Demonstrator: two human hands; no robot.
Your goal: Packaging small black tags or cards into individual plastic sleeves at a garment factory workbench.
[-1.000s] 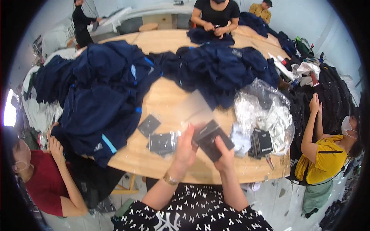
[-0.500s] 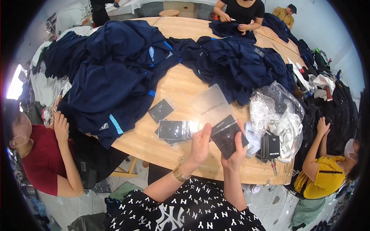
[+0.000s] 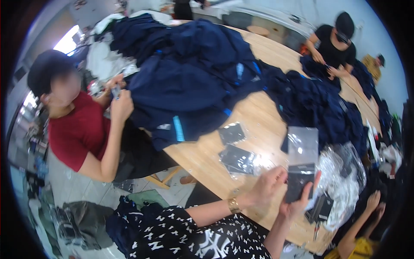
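Note:
Both my hands hold one small clear plastic bag [image 3: 300, 166] with a dark folded item in its lower half, upright over the wooden table [image 3: 258, 125]. My left hand [image 3: 268, 185] grips its left edge, a gold watch on that wrist. My right hand [image 3: 299, 203] cups it from below and behind. Two more filled clear bags [image 3: 237, 159] [image 3: 232, 133] lie flat on the table just left of my hands.
Large piles of navy garments [image 3: 189, 82] cover the table's far and left parts. A heap of clear plastic bags [image 3: 345, 181] lies to the right. A person in a red shirt [image 3: 75, 129] sits at left, a person in black [image 3: 334, 45] works at the far end, another in yellow at lower right.
The view has swung left and down, bringing the person in red closer. My hands still hold the bag, which now stands more upright, its clear upper half raised.

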